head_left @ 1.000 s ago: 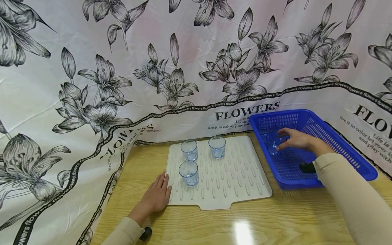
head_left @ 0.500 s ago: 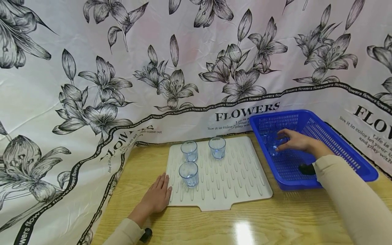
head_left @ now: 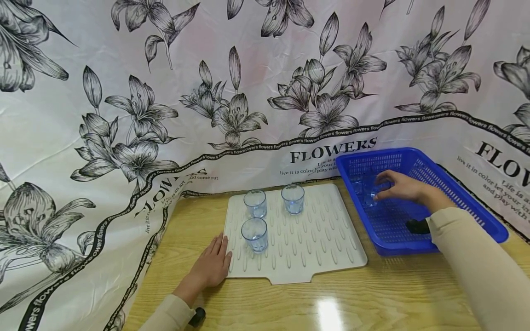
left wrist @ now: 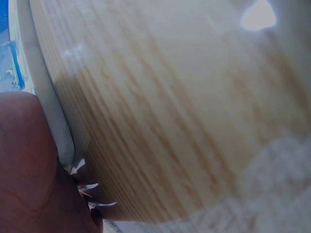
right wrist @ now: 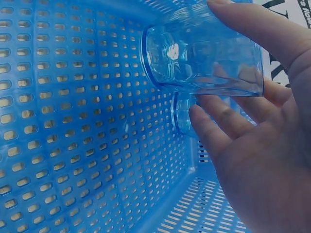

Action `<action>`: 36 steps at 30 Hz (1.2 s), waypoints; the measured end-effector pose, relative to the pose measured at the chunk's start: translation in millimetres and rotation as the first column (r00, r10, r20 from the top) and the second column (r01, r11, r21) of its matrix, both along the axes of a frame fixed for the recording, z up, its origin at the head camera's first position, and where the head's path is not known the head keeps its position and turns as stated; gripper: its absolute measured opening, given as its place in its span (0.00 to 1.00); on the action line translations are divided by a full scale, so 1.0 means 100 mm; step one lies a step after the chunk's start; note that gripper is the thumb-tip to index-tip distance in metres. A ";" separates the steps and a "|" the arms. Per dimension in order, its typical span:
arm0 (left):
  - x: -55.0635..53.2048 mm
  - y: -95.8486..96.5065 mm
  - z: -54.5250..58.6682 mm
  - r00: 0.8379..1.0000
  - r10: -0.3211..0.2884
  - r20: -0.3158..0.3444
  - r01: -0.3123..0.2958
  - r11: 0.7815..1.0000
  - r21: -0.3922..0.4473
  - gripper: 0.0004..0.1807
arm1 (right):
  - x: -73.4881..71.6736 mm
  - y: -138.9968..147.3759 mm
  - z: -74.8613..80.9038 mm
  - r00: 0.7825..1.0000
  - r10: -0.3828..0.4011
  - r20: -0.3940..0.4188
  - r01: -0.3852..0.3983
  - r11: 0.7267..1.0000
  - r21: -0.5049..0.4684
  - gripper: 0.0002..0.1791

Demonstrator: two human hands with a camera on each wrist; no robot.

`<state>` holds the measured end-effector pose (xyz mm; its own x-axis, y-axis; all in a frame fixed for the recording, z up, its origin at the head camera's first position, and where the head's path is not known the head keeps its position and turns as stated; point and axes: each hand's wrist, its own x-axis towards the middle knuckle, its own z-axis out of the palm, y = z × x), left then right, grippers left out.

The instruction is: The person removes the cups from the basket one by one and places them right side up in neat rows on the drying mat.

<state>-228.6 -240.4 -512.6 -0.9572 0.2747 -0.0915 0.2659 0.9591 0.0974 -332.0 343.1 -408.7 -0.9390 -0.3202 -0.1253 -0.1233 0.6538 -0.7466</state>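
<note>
In the head view my right hand (head_left: 400, 187) reaches into the blue plastic basket (head_left: 455, 193). The right wrist view shows its thumb and fingers on opposite sides of a clear bluish drinking glass (right wrist: 204, 63), gripping it. Behind those fingers, a second glass (right wrist: 182, 114) is partly hidden in the basket. My left hand (head_left: 211, 264) lies with straight fingers against the left edge of a white ridged draining board (head_left: 306, 230). Three similar glasses stand on that board: one at back left (head_left: 256, 205), one at back centre (head_left: 293, 200), and one nearer me (head_left: 254, 235).
The wooden table (head_left: 265, 308) carries the board and basket, with a short gap between them. A white floral curtain (head_left: 256, 119) hangs behind and along the left side. Dark wrist devices show at both sleeves.
My right hand has shifted very slightly right and upward inside the basket. The left hand, the board and its glasses have stayed put.
</note>
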 end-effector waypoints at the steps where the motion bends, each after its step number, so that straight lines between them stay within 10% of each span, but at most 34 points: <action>1: 0.00 0.00 0.00 1.000 0.001 0.000 -0.001 1.000 0.001 0.35 | 0.01 0.00 0.01 1.000 -0.001 0.001 0.001 1.000 -0.002 0.46; 36: -0.01 -0.01 0.00 1.000 -0.005 -0.004 0.005 1.000 0.000 0.35 | 0.10 -0.06 0.26 0.998 -0.018 -0.062 0.017 1.000 -0.022 0.49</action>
